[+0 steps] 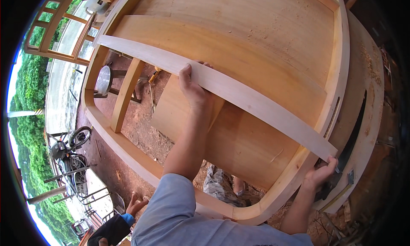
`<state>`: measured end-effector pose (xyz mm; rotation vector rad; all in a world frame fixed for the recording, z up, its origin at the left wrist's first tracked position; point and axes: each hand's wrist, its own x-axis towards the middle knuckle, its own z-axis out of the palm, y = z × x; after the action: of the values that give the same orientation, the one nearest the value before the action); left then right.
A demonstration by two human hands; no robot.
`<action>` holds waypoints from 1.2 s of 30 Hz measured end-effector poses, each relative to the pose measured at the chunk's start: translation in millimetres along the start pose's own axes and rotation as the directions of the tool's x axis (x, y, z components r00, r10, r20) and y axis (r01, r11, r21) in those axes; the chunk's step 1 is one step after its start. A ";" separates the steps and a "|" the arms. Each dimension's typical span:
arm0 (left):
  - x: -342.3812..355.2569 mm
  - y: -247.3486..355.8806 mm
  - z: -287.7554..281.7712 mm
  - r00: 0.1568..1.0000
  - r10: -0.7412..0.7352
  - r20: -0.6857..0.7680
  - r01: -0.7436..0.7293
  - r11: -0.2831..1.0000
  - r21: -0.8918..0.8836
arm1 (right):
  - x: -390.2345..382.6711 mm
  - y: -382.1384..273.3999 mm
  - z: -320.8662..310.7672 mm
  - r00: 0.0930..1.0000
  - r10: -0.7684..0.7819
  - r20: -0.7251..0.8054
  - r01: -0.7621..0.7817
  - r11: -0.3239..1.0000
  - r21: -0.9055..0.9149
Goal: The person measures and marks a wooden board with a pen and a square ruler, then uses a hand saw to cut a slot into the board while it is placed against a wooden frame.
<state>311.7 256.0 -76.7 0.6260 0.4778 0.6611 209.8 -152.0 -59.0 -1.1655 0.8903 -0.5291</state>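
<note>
A long pale wooden board (252, 103) lies diagonally across a large curved wooden frame (121, 145). My left hand (194, 86) is closed round the board near its middle, fingertips over the far edge. My right hand (320, 173) grips the board's right end, beside the frame's right rail. Beyond the board are a broad plywood panel (230, 15) with shavings and an orange-toned curved plank (179, 41). A short crosspiece (128, 94) spans the open left section. Lower plywood (252, 147) shows through the opening.
A co-worker's hand (137, 203) with a dark sleeve is at the lower left. Legs in camouflage trousers (218, 186) show below the frame. A round-topped stool (103, 79), a motorcycle (68, 160) and a wooden lattice (51, 28) stand leftward. Curved panels (367, 118) lie to the right.
</note>
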 end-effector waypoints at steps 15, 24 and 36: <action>-5.4 1.1 9.4 1.000 0.006 -0.028 -0.005 1.000 0.024 | -1.8 -2.7 7.3 1.000 -0.013 -0.020 0.013 1.000 -0.002; -7.0 7.0 11.0 1.000 0.001 -0.020 0.000 1.000 0.004 | -4.8 -1.0 2.3 0.999 -0.035 -0.020 0.033 0.997 -0.075; -14.7 0.9 2.5 0.981 -0.139 0.138 0.147 0.988 -0.049 | -17.1 4.2 21.3 0.982 -0.143 0.122 0.140 0.990 0.029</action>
<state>302.6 245.4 -71.3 0.5705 0.3724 0.4918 217.3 -125.7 -54.8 -1.2354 0.6979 -0.5738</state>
